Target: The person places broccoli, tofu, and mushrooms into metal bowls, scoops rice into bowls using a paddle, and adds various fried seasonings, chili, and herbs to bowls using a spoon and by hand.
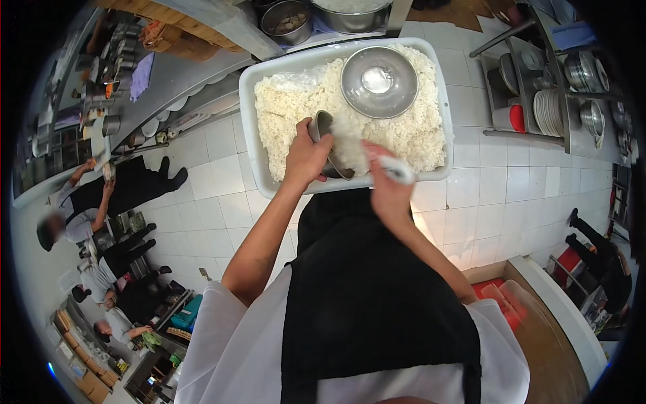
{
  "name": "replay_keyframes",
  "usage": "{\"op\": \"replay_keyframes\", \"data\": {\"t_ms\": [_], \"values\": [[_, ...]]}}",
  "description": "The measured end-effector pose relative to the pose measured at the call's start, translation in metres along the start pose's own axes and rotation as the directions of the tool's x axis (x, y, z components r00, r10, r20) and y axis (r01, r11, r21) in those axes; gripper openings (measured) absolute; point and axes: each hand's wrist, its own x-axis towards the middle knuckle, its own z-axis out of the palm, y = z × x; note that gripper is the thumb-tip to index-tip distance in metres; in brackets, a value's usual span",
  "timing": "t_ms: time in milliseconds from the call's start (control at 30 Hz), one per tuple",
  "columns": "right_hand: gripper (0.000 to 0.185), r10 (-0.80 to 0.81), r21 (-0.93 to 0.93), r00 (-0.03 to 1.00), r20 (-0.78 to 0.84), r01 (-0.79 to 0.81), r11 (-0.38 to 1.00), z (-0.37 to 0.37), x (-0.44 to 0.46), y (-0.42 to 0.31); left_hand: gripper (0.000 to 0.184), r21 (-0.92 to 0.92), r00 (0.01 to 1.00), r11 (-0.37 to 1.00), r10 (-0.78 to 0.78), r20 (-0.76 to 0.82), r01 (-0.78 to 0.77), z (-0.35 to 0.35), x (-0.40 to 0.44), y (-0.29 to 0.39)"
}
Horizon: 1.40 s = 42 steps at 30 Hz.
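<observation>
A large white tub [445, 121] full of cooked rice [286, 111] stands in front of me. My left hand [308, 156] grips a steel bowl [323, 124] by its rim, tipped on its side over the rice. My right hand [390, 192], smeared by motion, is closed round a white rice scoop [398, 170]; its handle end shows and its front is lost in blur. A blurred clump of rice [347, 143] is between the scoop and the bowl's mouth. Another wide steel bowl [363, 97] sits on the rice at the far right of the tub.
Beyond the tub, a shelf holds metal pots [286, 23]. A steel counter [182, 81] runs along the left. At the right, a rack [565, 121] carries stacked plates [548, 113] and bowls. Several people [87, 202] work at the left; another person [602, 262] is far right.
</observation>
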Motion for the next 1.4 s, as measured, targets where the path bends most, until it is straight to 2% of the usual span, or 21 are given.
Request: {"op": "replay_keyframes", "data": {"t_ms": [33, 67, 133, 167, 200, 267, 333, 400, 533, 667, 700, 833, 867, 900, 933, 1033, 1100, 1133, 1200, 1333, 1400], "values": [[0.02, 0.0, -0.05, 0.99, 0.141, 0.008, 0.999, 0.011, -0.008, -0.008, 0.074, -0.039, 1.0, 0.999, -0.03, -0.002, 0.03, -0.001, -0.003, 0.0], [0.021, -0.096, -0.056, 0.964, 0.248, 0.113, 0.992, 0.022, -0.014, 0.001, 0.074, -0.036, 1.0, 0.999, -0.013, -0.007, 0.013, -0.001, 0.009, -0.023], [0.019, -0.301, -0.145, 0.864, 0.403, 0.386, 0.911, 0.034, -0.011, -0.014, 0.071, -0.231, 0.977, 0.95, 0.198, -0.077, -0.211, -0.005, 0.051, -0.076], [0.018, -0.275, -0.113, 0.889, 0.367, 0.336, 0.935, 0.027, -0.009, -0.021, 0.064, -0.316, 0.997, 0.946, -0.059, 0.041, 0.069, -0.02, 0.013, -0.028], [0.018, -0.233, -0.084, 0.915, 0.331, 0.274, 0.958, 0.014, -0.008, -0.026, 0.064, -0.31, 0.998, 0.949, -0.038, 0.042, 0.049, -0.026, 0.016, -0.03], [0.016, -0.126, -0.068, 0.986, 0.106, 0.133, 0.989, -0.021, 0.001, -0.051, 0.06, -0.249, 0.995, 0.965, -0.071, 0.063, 0.084, -0.033, 0.021, -0.052], [0.018, -0.116, 0.005, 0.986, -0.119, 0.117, 0.993, -0.068, 0.01, -0.064, 0.062, -0.235, 0.996, 0.969, -0.064, 0.069, 0.078, -0.039, 0.014, -0.051], [0.023, -0.058, -0.041, 0.957, -0.283, 0.049, 0.998, -0.1, 0.022, -0.065, 0.063, -0.123, 0.999, 0.992, 0.035, -0.006, -0.036, -0.042, 0.014, -0.052], [0.025, 0.005, -0.024, 0.947, -0.321, -0.014, 1.0, -0.102, 0.031, -0.026, 0.064, 0.02, 0.996, 0.997, 0.074, -0.048, -0.073, -0.031, 0.014, -0.039], [0.025, 0.058, 0.082, 0.972, -0.226, -0.04, 0.996, -0.057, 0.033, 0.019, 0.065, 0.098, 0.992, 0.99, 0.108, -0.072, -0.101, -0.02, 0.023, -0.029], [0.024, 0.11, 0.158, 0.969, -0.223, -0.076, 0.984, -0.051, 0.033, 0.023, 0.065, 0.061, 0.999, 0.998, 0.034, -0.037, -0.031, -0.021, 0.013, -0.019], [0.023, 0.087, 0.193, 0.981, -0.173, -0.053, 0.98, -0.031, 0.016, -0.012, 0.067, -0.062, 0.996, 0.995, 0.073, -0.053, -0.076, -0.021, 0.004, -0.036], [0.021, 0.024, 0.138, 0.995, -0.102, -0.01, 0.99, -0.021, 0.009, -0.02, 0.067, -0.061, 0.996, 0.995, 0.073, -0.059, -0.076, -0.022, 0.0, -0.041], [0.02, -0.041, 0.085, 0.999, -0.024, 0.043, 0.995, -0.008, 0.005, -0.027, 0.068, -0.174, 0.996, 0.982, 0.063, -0.061, -0.073, -0.023, -0.004, -0.046], [0.017, -0.114, 0.072, 0.991, 0.065, 0.109, 0.991, 0.007, 0.002, -0.033, 0.068, -0.287, 0.996, 0.955, 0.058, -0.063, -0.074, -0.026, -0.009, -0.049], [0.015, -0.098, 0.063, 0.983, 0.156, 0.089, 0.994, 0.018, 0.002, -0.042, 0.068, -0.508, 0.995, 0.857, 0.053, -0.081, -0.087, -0.031, -0.024, -0.053], [0.016, -0.407, 0.042, 0.913, -0.001, 0.407, 0.913, 0.002, 0.011, -0.061, 0.07, -0.71, 0.998, 0.701, 0.034, -0.058, -0.065, -0.038, -0.024, -0.062], [0.016, -0.359, 0.116, 0.933, -0.035, 0.361, 0.925, -0.005, 0.017, -0.079, 0.07, -0.725, 0.997, 0.684, 0.034, -0.075, -0.078, -0.04, -0.022, -0.068], [0.017, -0.174, 0.1, 0.979, -0.103, 0.184, 0.978, -0.025, 0.028, -0.092, 0.077, -0.89, 0.998, 0.452, 0.046, -0.044, -0.06, -0.042, -0.015, -0.077], [0.019, -0.167, 0.036, 0.986, -0.016, 0.168, 0.985, -0.037, 0.028, -0.071, 0.079, -0.9, 0.978, 0.386, 0.045, -0.203, -0.204, -0.031, -0.002, -0.074], [0.017, -0.284, -0.058, 0.958, 0.032, 0.286, 0.957, -0.018, 0.018, -0.071, 0.079, -0.931, 0.974, 0.29, 0.039, -0.221, -0.223, -0.027, -0.004, -0.069]]}}
